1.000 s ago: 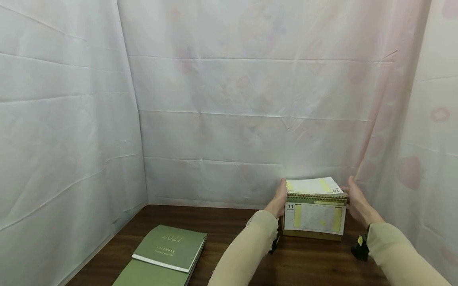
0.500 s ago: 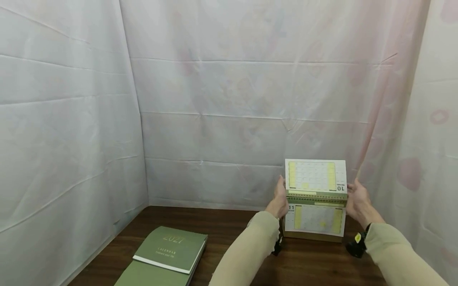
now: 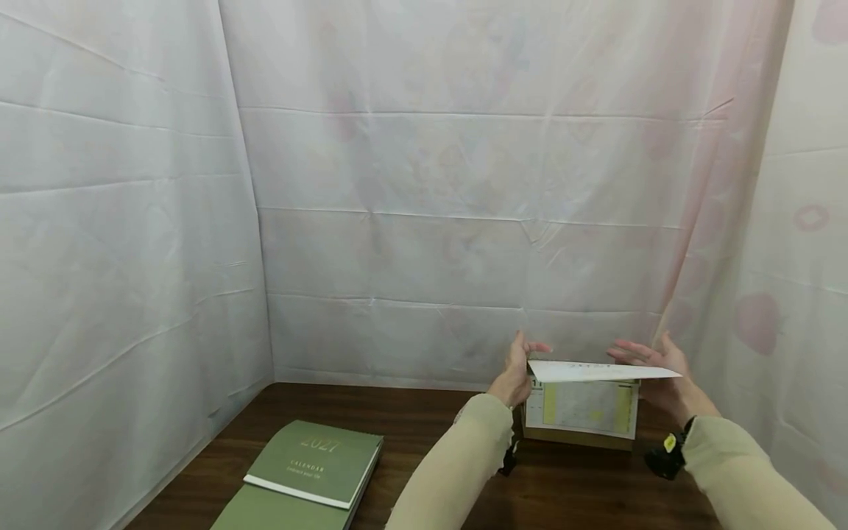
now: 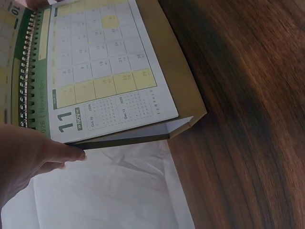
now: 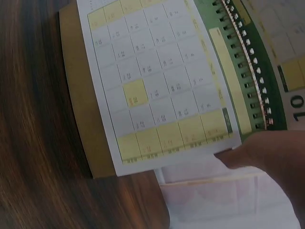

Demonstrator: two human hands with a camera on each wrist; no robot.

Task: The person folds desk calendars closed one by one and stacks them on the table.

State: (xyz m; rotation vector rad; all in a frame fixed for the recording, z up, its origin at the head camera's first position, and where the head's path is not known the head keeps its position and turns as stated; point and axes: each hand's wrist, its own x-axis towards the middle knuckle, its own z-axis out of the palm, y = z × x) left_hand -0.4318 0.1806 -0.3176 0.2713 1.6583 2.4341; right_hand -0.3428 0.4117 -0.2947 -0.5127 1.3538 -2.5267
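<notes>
A desk calendar (image 3: pixel 583 405) stands on the table toward the right, its November page facing front. A loose white page (image 3: pixel 596 369) tilts nearly edge-on to the head camera over its top and hides the spiral (image 5: pixel 252 71) there. My left hand (image 3: pixel 513 374) is at the calendar's left side, fingers reaching in behind the top; in the left wrist view its digits touch the side edge. At the right side my right hand (image 3: pixel 669 372) has its fingers extended behind the page, partly covered by it. The right wrist view shows one digit right at the calendar's edge.
A green 2027 calendar (image 3: pixel 318 464) lies on the left of the dark wooden table (image 3: pixel 424 419). A whitish curtain (image 3: pixel 397 258) hangs close behind, and further curtains enclose both sides.
The October page has swung from leaning back to nearly edge-on over the calendar's top. The fingers of both hands have moved inward behind it. The green calendar has not moved.
</notes>
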